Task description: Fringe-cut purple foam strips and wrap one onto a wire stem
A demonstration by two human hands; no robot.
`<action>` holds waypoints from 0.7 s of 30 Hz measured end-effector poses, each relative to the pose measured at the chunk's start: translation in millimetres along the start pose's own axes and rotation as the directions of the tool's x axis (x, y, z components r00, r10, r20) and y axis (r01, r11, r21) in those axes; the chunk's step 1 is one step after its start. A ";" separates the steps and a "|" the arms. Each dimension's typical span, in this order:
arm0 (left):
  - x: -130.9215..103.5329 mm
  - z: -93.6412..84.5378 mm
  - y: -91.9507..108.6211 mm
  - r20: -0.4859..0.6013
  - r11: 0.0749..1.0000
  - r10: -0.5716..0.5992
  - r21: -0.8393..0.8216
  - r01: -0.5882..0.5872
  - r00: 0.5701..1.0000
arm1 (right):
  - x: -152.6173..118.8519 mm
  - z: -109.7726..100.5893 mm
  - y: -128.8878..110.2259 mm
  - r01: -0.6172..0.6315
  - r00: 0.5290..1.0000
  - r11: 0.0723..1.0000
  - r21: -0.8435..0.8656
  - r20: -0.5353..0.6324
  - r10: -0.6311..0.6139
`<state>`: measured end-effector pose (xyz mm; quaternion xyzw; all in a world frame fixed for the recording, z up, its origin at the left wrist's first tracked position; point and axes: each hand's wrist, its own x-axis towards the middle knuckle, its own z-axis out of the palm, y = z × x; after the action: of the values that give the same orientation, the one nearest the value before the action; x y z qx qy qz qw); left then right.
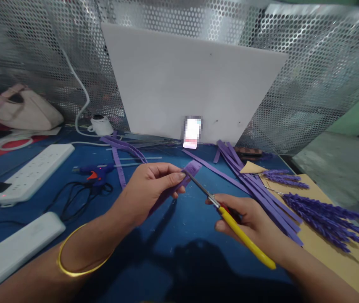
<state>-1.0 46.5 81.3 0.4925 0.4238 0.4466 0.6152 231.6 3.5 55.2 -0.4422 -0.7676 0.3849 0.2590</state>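
Perforated metal mesh (308, 92) backs a blue table (186, 219), with a white board (179, 84) leaning against it. Over the middle of the table, the left hand (149, 187) pinches a folded purple paper strip (179, 183) between thumb and fingers, its free end pointing right. The right hand (252, 221) grips yellow-handled scissors (230, 219), whose blades meet the strip's end, so the step looks like snipping into the strip's edge; the next cut would call for steady hold and small, even bites. More purple strips (255, 189) lie fanned just right of the hands, and finished purple sprigs (321, 214) rest on brown card (349, 261) beyond them. A blue glue gun (96, 172) lies to the left, near a white power strip (31, 170). No box, tray or other container shows; a pale bag (18, 109) sits far left, contents hidden.
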 end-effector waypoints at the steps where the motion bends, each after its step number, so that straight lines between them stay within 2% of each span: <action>1: 0.5 -0.4 0.1 0.018 1.000 -0.017 -0.013 0.017 1.000 | 0.0 -0.3 -0.3 -0.005 1.000 0.999 0.046 0.009 0.005; 4: 1.2 -0.2 -0.3 0.036 0.997 -0.055 -0.055 0.057 0.998 | 0.8 -1.1 -1.7 -0.016 0.999 0.986 0.169 0.033 0.011; 7: 0.9 1.5 -0.9 0.020 0.994 -0.065 -0.083 0.066 0.998 | 1.3 -1.4 -1.7 -0.020 1.000 0.984 0.175 0.027 0.016; 15: -0.6 1.9 -0.7 -0.026 1.000 0.010 -0.005 -0.010 1.000 | 1.5 1.7 2.5 0.019 0.996 0.988 -0.151 -0.082 -0.032; 21: -1.1 3.4 -0.1 -0.052 0.998 0.053 0.042 -0.051 0.997 | 0.7 1.2 0.6 0.065 0.986 0.956 -0.286 -0.131 -0.106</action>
<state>2.0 44.6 81.8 0.5036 0.4361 0.4669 0.5816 230.7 3.8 54.1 -0.4675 -0.8121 0.2273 0.2651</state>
